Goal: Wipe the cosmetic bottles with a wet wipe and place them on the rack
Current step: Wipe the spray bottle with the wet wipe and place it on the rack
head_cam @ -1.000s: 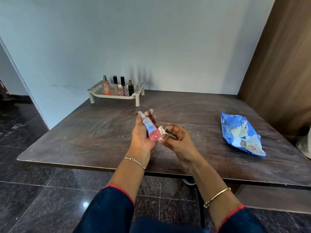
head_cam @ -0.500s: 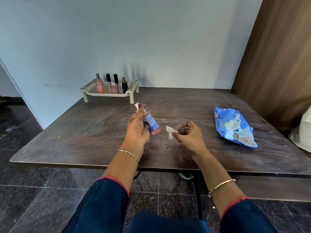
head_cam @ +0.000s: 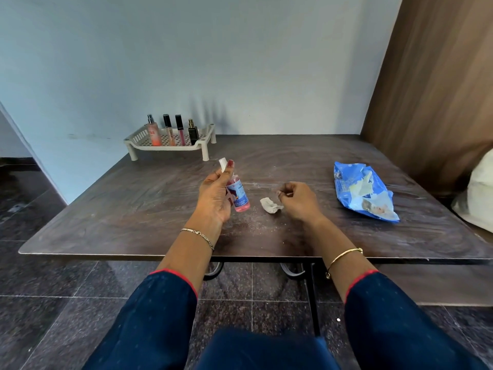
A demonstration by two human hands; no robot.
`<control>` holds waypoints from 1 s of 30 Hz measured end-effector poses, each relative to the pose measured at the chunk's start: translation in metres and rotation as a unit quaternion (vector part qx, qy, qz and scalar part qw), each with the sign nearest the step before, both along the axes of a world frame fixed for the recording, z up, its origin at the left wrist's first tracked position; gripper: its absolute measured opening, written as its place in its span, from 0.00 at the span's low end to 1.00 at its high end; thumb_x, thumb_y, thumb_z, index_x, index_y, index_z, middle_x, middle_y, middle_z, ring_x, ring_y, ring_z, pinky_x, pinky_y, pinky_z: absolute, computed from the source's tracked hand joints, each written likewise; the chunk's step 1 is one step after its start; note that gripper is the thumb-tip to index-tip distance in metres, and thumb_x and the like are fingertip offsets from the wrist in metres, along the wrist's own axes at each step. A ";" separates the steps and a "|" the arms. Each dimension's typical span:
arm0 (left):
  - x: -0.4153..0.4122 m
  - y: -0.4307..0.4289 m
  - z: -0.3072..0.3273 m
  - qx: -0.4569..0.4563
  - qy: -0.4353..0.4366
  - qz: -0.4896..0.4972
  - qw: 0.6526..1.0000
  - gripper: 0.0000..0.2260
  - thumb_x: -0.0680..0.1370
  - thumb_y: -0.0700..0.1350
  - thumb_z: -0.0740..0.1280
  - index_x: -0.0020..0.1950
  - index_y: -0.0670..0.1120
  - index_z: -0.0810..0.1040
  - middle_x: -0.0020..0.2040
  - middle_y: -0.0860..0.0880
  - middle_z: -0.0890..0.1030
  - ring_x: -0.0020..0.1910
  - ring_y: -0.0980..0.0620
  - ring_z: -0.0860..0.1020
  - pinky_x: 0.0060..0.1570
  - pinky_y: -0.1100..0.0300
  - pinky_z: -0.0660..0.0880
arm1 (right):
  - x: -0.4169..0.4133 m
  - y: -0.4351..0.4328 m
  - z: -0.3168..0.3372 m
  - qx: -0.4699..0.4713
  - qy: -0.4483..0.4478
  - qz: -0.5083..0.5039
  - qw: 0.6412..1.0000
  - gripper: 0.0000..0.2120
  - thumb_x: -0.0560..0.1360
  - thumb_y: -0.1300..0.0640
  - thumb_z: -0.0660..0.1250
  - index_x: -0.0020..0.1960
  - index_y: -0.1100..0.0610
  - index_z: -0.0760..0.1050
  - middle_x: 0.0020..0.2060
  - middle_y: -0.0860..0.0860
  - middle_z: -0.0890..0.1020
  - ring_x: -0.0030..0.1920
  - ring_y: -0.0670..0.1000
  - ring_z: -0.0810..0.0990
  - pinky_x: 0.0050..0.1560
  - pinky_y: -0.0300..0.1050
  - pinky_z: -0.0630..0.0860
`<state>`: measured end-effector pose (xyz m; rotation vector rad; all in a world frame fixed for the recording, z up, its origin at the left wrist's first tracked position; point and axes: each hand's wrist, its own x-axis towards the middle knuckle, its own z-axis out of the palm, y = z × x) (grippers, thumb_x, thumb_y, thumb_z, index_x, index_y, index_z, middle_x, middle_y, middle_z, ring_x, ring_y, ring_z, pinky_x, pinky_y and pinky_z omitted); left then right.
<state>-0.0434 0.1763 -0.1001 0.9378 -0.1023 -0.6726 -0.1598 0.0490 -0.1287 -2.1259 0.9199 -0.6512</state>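
While the left hand [head_cam: 213,198] grips the pink bottle [head_cam: 238,194], fingers curled round its body and thumb lying up along the neck, the bottle hangs tilted just over the table [head_cam: 133,209]. Its long axis runs from 5 o'clock to 11 o'clock: the white cap [head_cam: 222,164] points up and away toward 11, and the pink base sits low toward 5. Whether the base touches the wood cannot be told.

At 3 o'clock from the bottle, a crumpled wet wipe [head_cam: 270,205] lies on the tabletop. The right hand [head_cam: 298,200] is just beside it, fingers loosely curled and holding nothing.

Off at 11 o'clock, against the wall, the rack [head_cam: 170,146] carries four cosmetic bottles [head_cam: 170,133] upright in a row. The blue wipes pack [head_cam: 362,193] lies flat at 3 o'clock from the right hand, well apart from it.
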 end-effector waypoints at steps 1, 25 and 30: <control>0.000 0.000 0.001 0.002 -0.001 0.000 1.000 0.06 0.73 0.41 0.72 0.38 0.47 0.77 0.35 0.50 0.77 0.37 0.54 0.74 0.44 0.56 0.73 | 0.001 0.004 0.005 0.025 -0.033 0.024 0.999 0.06 0.76 0.59 0.66 0.50 0.56 0.81 0.46 0.51 0.83 0.46 0.49 0.80 0.51 0.43 0.75; 0.141 0.058 0.055 0.107 -0.204 0.084 0.970 0.12 0.72 0.43 0.74 0.51 0.38 0.80 0.42 0.43 0.84 0.37 0.51 0.81 0.33 0.63 0.77 | 0.194 0.077 0.090 -0.093 -0.056 0.251 0.962 0.08 0.66 0.50 0.75 0.43 0.49 0.79 0.39 0.44 0.84 0.42 0.44 0.82 0.46 0.49 0.80; 0.207 0.060 0.071 0.187 -0.279 0.111 0.935 0.16 0.71 0.46 0.75 0.53 0.37 0.81 0.49 0.40 0.84 0.47 0.45 0.82 0.44 0.56 0.80 | 0.255 0.074 0.109 -0.155 -0.051 0.262 0.951 0.09 0.69 0.52 0.75 0.46 0.53 0.79 0.40 0.46 0.83 0.43 0.47 0.82 0.44 0.41 0.76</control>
